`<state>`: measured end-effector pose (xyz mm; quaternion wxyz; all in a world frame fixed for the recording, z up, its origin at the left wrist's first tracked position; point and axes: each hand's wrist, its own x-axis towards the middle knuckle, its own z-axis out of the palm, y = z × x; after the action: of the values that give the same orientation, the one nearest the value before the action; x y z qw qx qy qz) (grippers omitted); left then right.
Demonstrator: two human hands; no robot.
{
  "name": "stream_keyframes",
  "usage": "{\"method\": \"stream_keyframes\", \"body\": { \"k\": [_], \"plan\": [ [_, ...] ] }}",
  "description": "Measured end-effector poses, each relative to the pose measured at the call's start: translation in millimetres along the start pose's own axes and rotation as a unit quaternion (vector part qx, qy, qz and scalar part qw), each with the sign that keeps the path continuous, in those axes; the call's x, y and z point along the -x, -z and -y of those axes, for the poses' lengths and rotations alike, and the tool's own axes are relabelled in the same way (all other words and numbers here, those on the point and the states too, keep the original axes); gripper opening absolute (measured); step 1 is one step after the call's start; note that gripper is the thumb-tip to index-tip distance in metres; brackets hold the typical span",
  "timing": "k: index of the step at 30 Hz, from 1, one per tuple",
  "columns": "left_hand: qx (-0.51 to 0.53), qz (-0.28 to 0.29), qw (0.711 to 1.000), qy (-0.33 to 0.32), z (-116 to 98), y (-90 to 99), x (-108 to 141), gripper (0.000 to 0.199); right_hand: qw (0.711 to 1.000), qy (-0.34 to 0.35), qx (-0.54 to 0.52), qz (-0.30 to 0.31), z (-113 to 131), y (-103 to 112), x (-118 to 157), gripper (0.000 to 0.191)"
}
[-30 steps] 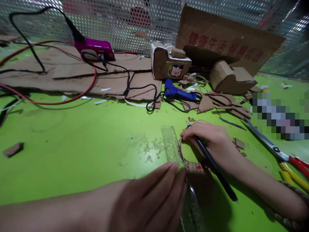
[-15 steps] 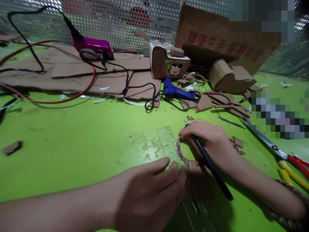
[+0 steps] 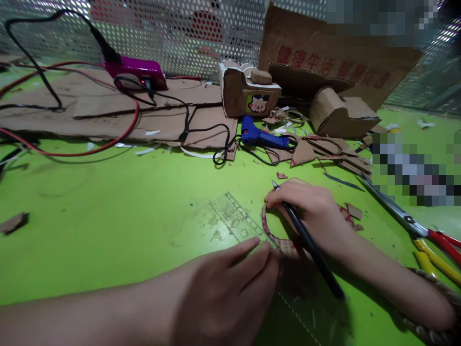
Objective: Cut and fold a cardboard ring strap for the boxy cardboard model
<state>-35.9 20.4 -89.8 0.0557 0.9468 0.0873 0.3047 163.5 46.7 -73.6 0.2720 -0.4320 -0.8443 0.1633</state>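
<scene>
The left hand [image 3: 230,283], fingers bent and nearly together, has the clear plastic ruler [image 3: 237,218] by its middle. The right hand [image 3: 313,206] is curled around the slim black pen [image 3: 309,242], its silver tip pointing far and left, clear of the surface [image 3: 118,230]; its fingertips also touch the far end of the curved brown cardboard piece with a red-patterned edge [image 3: 265,223], which stands just right of the ruler.

Over the last second the ruler's far end has swung left, while the right hand and curved piece have stayed almost in place. The ruler now slants, so its edge meets the curve at a different angle; I judge that its placing is being adjusted.

Counted near the work: one ruler, one pen, one curved piece. To the right lie one pair of red-handled metal scissors [image 3: 409,220] and a yellow-handled tool [image 3: 427,257], partly seen. Farther off are one blue glue gun [image 3: 264,139], two blocky brown cardboard models [image 3: 236,96], the left one white-edged with a sticker, and, far left, one glossy magenta power box [image 3: 137,74]. The cardboard scraps [image 3: 304,153] overlap too much to count.
</scene>
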Motion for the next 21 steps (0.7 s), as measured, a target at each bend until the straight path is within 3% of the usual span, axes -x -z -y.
{"method": "stream_keyframes", "body": {
  "k": [8, 11, 15, 21],
  "plan": [
    [0.015, 0.003, 1.000, -0.011, 5, -0.2, -4, 0.043, 1.000, -0.001, -0.004, -0.005, -2, -1, 1, 0.017],
    [0.020, 0.004, 1.000, 0.011, 4, 0.2, -3, 0.039, 0.999, 0.001, 0.020, -0.050, 4, 5, 1, 0.014],
    [0.034, 0.011, 0.999, 0.025, 4, 2.2, -1, 0.041, 0.988, -0.100, -0.007, -0.113, 25, 14, 11, 0.021],
    [0.022, 0.018, 0.998, 0.048, 2, 0.3, 0, 0.045, 0.974, -0.171, -0.109, -0.105, 33, -2, 35, 0.024]
  ]
}}
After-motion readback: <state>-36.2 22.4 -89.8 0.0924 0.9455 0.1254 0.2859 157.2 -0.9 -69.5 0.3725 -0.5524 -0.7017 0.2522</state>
